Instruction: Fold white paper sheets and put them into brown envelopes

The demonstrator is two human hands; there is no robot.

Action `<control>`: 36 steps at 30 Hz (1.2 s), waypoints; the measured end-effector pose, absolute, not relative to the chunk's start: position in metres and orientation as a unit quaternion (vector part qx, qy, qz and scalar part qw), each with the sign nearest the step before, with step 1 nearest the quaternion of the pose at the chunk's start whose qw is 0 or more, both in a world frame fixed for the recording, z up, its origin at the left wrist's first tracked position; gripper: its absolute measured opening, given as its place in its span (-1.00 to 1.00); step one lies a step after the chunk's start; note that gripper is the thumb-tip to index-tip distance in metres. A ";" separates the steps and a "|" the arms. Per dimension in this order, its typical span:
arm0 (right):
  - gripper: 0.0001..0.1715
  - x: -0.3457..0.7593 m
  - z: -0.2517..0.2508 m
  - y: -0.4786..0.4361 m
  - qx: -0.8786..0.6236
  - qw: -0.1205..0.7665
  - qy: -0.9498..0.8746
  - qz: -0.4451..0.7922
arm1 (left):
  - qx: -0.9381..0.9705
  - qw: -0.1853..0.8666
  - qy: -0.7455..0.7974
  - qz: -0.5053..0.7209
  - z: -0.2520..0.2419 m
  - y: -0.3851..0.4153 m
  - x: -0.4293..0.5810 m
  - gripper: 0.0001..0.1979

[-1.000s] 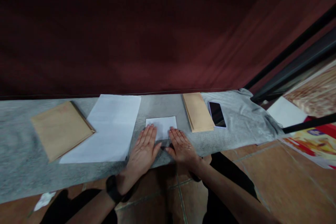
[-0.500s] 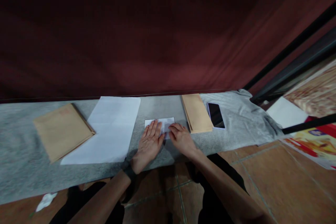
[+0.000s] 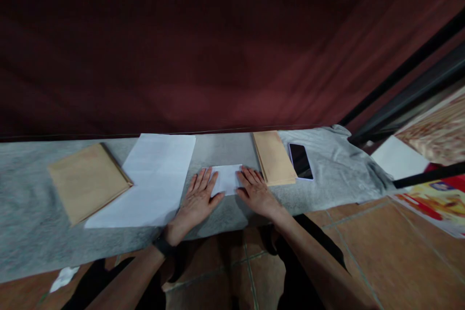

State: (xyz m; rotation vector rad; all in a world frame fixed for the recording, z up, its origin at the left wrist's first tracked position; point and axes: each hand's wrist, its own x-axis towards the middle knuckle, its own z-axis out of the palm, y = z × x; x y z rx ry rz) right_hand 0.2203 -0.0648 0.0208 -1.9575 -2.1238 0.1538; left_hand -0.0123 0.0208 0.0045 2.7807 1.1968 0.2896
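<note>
A small folded piece of white paper [image 3: 226, 179] lies flat on the grey cloth, between my two hands. My left hand [image 3: 198, 198] rests palm down on its left end, fingers stretched out and thumb toward the middle. On the right end lies my right hand [image 3: 257, 193], also flat with its fingers extended. Both hands touch the paper's ends and cover them. Close to my left hand are larger white sheets [image 3: 156, 174]. Just beyond my right hand is a stack of narrow brown envelopes [image 3: 275, 157].
A stack of wide brown envelopes [image 3: 89, 181] overlaps the white sheets at the left. A phone [image 3: 301, 161] lies right of the narrow envelopes. The grey cloth [image 3: 334, 169] covers the bench, and a dark red curtain [image 3: 218, 58] hangs behind it. A white scrap [image 3: 64, 278] is on the tiled floor.
My left hand has slid left to the paper's left end. My right hand's curled fingers have straightened and now lie flat on the right end, exposing the paper's middle.
</note>
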 end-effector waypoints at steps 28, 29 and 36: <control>-0.42 0.203 0.025 -0.071 -0.627 0.168 -0.759 0.055 | 0.945 0.042 0.320 0.043 0.036 0.014 -0.034 -0.56; -0.45 0.204 0.027 -0.070 -0.625 0.174 -0.759 0.061 | 0.943 0.061 0.321 0.062 0.039 0.015 -0.035 -0.57; -0.71 0.222 0.043 -0.055 -0.620 0.367 -0.659 0.216 | 0.807 0.279 0.412 0.319 0.070 0.032 -0.033 -0.72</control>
